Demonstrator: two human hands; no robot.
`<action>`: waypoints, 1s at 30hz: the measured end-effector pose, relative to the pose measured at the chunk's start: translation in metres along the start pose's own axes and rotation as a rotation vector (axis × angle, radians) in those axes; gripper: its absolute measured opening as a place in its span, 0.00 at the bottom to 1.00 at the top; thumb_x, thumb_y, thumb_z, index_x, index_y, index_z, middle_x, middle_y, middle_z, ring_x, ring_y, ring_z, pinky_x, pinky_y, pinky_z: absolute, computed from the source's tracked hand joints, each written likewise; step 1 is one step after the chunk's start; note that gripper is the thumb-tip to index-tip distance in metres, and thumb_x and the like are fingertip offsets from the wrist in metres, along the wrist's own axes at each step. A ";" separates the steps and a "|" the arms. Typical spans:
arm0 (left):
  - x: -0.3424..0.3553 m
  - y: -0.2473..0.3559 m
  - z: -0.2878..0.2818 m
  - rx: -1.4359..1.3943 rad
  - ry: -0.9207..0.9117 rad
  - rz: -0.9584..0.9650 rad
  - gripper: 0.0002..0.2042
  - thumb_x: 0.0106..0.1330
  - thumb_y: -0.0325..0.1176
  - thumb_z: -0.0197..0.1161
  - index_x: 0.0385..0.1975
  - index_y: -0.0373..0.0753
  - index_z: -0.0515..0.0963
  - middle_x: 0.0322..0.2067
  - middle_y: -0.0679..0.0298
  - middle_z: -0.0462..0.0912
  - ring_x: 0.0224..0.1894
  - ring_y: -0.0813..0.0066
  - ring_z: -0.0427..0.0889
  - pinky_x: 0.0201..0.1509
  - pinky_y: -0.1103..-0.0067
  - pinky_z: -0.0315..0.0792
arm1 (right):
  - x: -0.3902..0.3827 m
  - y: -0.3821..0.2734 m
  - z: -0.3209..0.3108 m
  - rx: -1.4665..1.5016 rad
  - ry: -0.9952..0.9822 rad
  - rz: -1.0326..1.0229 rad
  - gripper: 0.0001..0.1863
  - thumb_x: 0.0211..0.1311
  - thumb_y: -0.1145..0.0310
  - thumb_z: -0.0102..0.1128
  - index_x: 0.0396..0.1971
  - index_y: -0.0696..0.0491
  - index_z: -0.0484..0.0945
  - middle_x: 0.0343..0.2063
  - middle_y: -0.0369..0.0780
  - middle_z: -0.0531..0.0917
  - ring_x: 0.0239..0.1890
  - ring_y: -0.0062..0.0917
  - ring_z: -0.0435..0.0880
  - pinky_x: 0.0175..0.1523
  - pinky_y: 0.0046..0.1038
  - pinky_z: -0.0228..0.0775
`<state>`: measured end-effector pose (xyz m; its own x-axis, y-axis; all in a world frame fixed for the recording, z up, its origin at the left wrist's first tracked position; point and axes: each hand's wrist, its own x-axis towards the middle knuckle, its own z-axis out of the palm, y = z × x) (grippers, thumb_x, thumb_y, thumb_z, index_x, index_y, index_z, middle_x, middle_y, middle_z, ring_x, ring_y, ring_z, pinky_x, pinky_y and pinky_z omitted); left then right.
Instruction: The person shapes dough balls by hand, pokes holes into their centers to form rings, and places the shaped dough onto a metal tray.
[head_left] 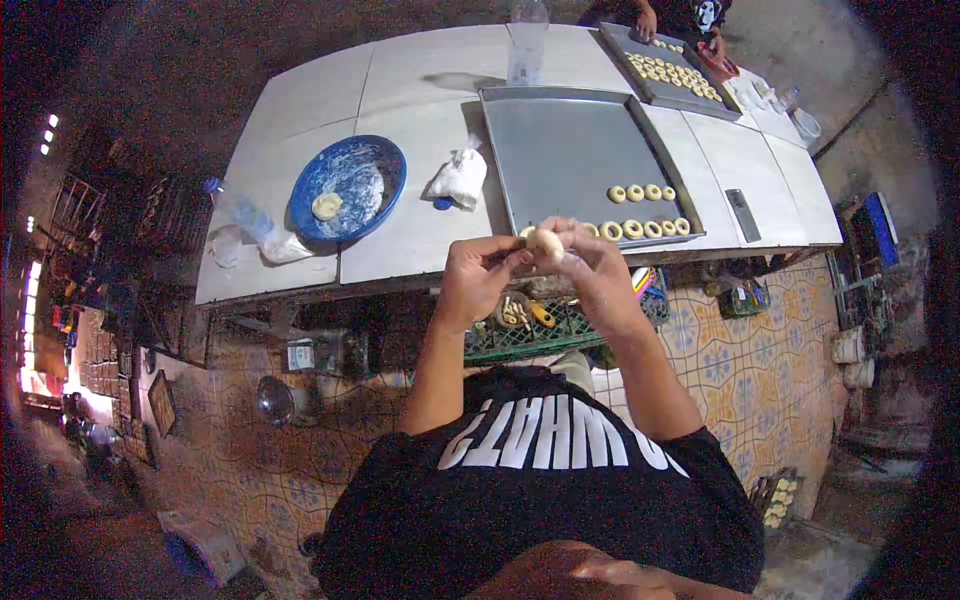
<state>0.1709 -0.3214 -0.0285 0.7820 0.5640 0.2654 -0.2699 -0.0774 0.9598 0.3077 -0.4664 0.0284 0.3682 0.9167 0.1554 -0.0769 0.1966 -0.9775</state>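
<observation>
Between my two hands, just off the table's near edge, is a piece of pale dough (545, 246). My left hand (482, 272) pinches its left side with thumb and fingers. From the right, the fingers of my right hand (597, 270) curl round the same dough. Beyond them lies a large metal baking tray (570, 140), with several small dough rings (633, 229) in two short rows at its near right corner. Left of the tray stands a blue basin (349, 188), dusted white inside, and a lump of dough (326, 206) rests in it.
A bag of white powder (461, 178) sits between basin and tray. A phone (743, 215) lies right of the tray. At the far right, another person's hand (647, 22) is over a second tray (665, 75) of dough rings. A green crate (530, 345) is below the table edge.
</observation>
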 end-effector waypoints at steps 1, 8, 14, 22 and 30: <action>0.000 0.005 0.003 -0.001 -0.002 -0.002 0.09 0.71 0.23 0.66 0.47 0.26 0.85 0.40 0.59 0.89 0.41 0.78 0.86 0.49 0.80 0.82 | 0.001 0.001 -0.001 0.042 0.015 -0.026 0.10 0.63 0.74 0.67 0.44 0.59 0.86 0.53 0.40 0.80 0.58 0.27 0.78 0.63 0.29 0.70; -0.001 0.015 0.007 0.053 0.058 0.019 0.08 0.71 0.22 0.66 0.45 0.26 0.85 0.40 0.58 0.89 0.42 0.76 0.86 0.50 0.79 0.83 | -0.004 0.002 0.002 -0.006 -0.007 0.025 0.10 0.67 0.74 0.64 0.45 0.61 0.85 0.53 0.40 0.80 0.58 0.28 0.78 0.63 0.30 0.70; -0.004 0.033 0.012 -0.124 0.009 0.013 0.08 0.71 0.21 0.64 0.47 0.27 0.85 0.40 0.59 0.89 0.42 0.77 0.86 0.50 0.79 0.82 | -0.005 0.000 0.003 -0.195 -0.040 -0.045 0.07 0.67 0.73 0.66 0.41 0.60 0.86 0.52 0.40 0.81 0.58 0.28 0.78 0.65 0.30 0.68; -0.008 0.029 0.009 -0.022 -0.001 0.056 0.10 0.71 0.21 0.65 0.49 0.26 0.82 0.43 0.57 0.88 0.45 0.76 0.87 0.54 0.79 0.82 | -0.010 -0.003 0.009 -0.047 -0.027 0.035 0.12 0.71 0.68 0.63 0.46 0.60 0.86 0.51 0.38 0.79 0.54 0.25 0.78 0.60 0.29 0.72; -0.012 0.031 0.008 -0.116 -0.003 -0.031 0.09 0.73 0.26 0.64 0.45 0.26 0.84 0.38 0.58 0.89 0.40 0.78 0.86 0.49 0.80 0.82 | -0.006 0.001 0.006 -0.186 -0.067 -0.073 0.12 0.69 0.68 0.64 0.44 0.60 0.86 0.53 0.41 0.79 0.55 0.27 0.78 0.61 0.31 0.70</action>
<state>0.1574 -0.3371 -0.0008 0.7928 0.5619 0.2361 -0.3087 0.0361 0.9505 0.2999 -0.4694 0.0277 0.3032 0.9248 0.2298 0.1222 0.2014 -0.9718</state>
